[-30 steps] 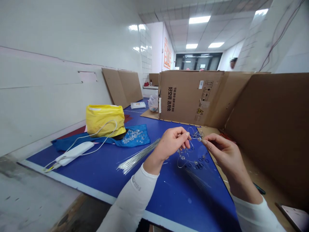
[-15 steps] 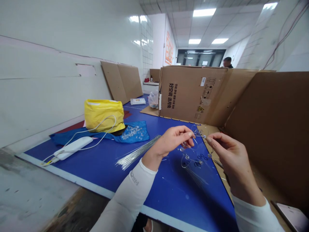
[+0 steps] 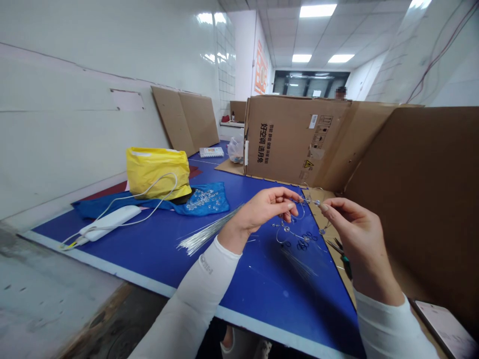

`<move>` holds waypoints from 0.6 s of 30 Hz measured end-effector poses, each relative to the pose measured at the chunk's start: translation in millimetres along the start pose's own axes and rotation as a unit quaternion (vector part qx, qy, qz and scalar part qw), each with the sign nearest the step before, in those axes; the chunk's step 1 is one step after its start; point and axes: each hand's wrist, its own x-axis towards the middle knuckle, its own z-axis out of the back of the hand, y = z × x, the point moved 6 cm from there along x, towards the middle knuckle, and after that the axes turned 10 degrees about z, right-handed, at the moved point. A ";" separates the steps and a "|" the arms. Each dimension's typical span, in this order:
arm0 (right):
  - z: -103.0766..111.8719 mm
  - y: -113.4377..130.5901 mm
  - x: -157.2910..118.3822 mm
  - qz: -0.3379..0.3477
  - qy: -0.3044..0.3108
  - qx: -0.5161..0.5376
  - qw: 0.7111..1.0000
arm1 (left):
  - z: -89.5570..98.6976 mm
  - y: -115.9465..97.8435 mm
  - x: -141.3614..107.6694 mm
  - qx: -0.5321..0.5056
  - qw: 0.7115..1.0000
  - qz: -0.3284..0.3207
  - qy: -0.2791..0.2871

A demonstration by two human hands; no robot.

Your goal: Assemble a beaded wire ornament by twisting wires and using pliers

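1. One beaded wire piece point(image 3: 286, 229) is held up between my hands, in the air above the blue counter point(image 3: 130, 259), close to its right edge.
2. My left grip point(image 3: 265, 207) is clenched, with thumb and fingertips pinching the wire near the top of the piece.
3. My right grip point(image 3: 355, 224) is clenched as well, its fingertips point(image 3: 325, 206) closed on the wire just beside a small clear bead point(image 3: 317, 202).
4. Done so far: several clear beads sit along the wire, and the wire is already bent into curved loops.
5. Left so far: a heap of loose clear beads point(image 3: 198, 199) lies on a blue cloth point(image 3: 217, 207), and a bundle of thin straight wires point(image 3: 205, 237) lies on the counter just beside my left forearm. I cannot tell how many of these the piece will take.
6. Just past my right hand, a pair of green-handled pliers point(image 3: 342, 259) lies beyond the counter's edge, on brown cardboard.
7. Further left are a yellow bag point(image 3: 157, 172) and a white power bank point(image 3: 110, 222) with its white cable point(image 3: 164, 187).
8. Ahead, a large cardboard box point(image 3: 280, 134) stands at the counter's far side, and a phone point(image 3: 445, 331) lies at the lower right.
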 end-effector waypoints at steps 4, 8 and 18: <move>0.2 2.8 -0.3 -0.017 -0.005 -0.004 1.000 | 2.1 0.7 1.8 0.001 1.000 -0.002 0.000; -2.2 2.9 -1.1 -0.035 0.009 0.019 0.999 | 4.0 -0.8 2.1 -0.004 1.000 -0.001 0.004; 1.2 -1.4 -3.1 -0.020 -0.020 0.017 0.999 | 2.1 -3.6 -2.2 -0.019 1.000 0.002 0.015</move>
